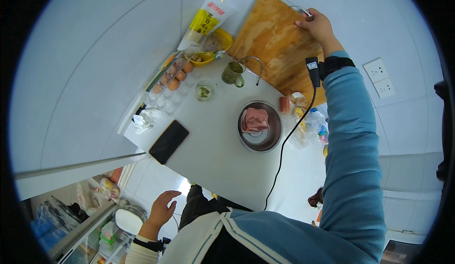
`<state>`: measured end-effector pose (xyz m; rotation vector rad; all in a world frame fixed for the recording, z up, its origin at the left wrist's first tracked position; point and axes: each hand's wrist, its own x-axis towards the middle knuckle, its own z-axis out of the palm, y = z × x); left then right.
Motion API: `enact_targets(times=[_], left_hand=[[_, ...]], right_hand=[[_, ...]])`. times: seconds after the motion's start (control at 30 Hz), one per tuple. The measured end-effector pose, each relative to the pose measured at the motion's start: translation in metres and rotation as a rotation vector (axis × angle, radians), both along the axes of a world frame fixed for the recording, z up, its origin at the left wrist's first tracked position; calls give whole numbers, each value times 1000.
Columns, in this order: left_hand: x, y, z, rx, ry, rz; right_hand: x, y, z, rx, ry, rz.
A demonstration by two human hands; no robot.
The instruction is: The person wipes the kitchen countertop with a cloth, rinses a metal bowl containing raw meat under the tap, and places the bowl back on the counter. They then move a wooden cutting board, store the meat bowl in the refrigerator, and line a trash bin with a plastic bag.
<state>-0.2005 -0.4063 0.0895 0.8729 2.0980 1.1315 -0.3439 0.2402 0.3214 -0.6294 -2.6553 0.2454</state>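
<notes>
A large wooden cutting board leans against the tiled wall behind the white table. My right hand is closed around the metal handle at the board's upper corner. Below the table's near edge, my left hand is held in the air with thumb and fingers apart and nothing in it. A stainless steel bowl holds a slab of raw meat. Behind the bowl, a green-tinted glass mug stands close to the board's lower edge, near a curved metal rod.
A small glass, a carton of brown eggs, a yellow basket and a noodle package line the back left. A smartphone lies near the table's left edge. Plastic bags sit at right. A black cable hangs from my right wrist.
</notes>
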Motion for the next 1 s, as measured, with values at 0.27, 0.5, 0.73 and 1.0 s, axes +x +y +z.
enact_targets(times=[0.27, 0.5, 0.73, 1.0], left_hand=[[-22, 28, 11, 60, 64, -88], [-64, 147, 39, 393, -172, -180], [-32, 264, 132, 844, -488, -604], [39, 300, 158, 559, -594, -1063]], right_hand=[[90, -52, 100, 179, 364, 76], [302, -96, 147, -436, 737, -74], [485, -187, 55, -958, 1107, -387], [601, -299, -30, -972, 1363, -744]])
